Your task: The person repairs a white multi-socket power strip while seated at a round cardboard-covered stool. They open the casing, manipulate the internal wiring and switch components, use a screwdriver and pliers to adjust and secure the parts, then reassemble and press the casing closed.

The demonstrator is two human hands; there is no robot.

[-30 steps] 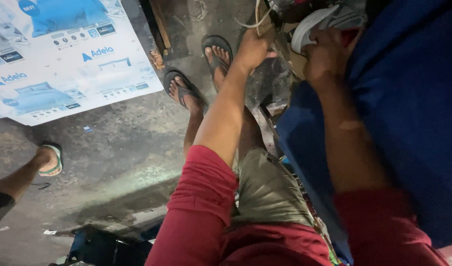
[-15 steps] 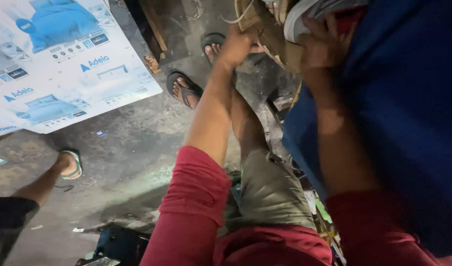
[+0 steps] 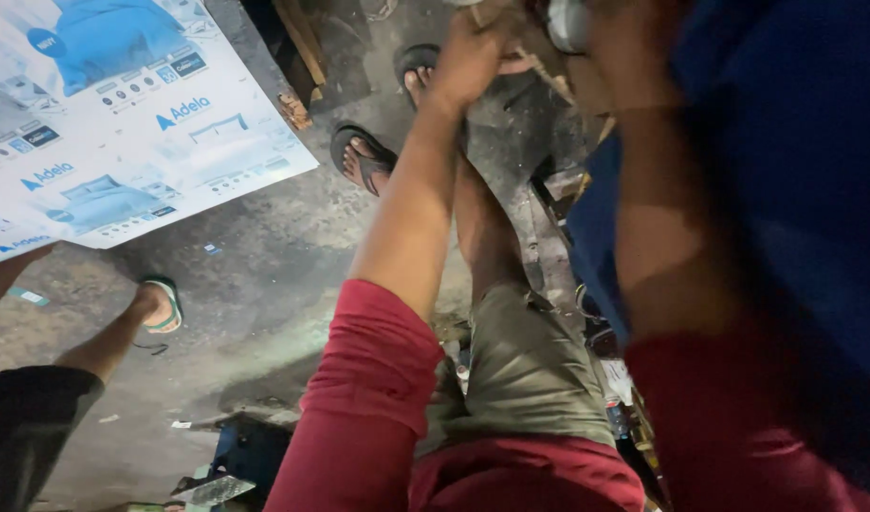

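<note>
We see our left hand (image 3: 468, 59) clamped on a tan bundle (image 3: 530, 57) at the far top edge, above sandalled feet (image 3: 364, 156); our right hand (image 3: 634, 47) is blurred against blue fabric (image 3: 776, 161), grip unclear. A slackened hold could drop the bundle onto our toes.

Red sleeves (image 3: 378, 379), olive shorts (image 3: 530, 370), 2 dark flip-flops (image 3: 359, 152)

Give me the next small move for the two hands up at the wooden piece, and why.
Probably steady the grip before anything else. The left hand is closed over the wooden piece at the top edge. The right hand is blurred beside it against the blue cloth, its hold unreadable. Most of the work is out of frame.
</note>
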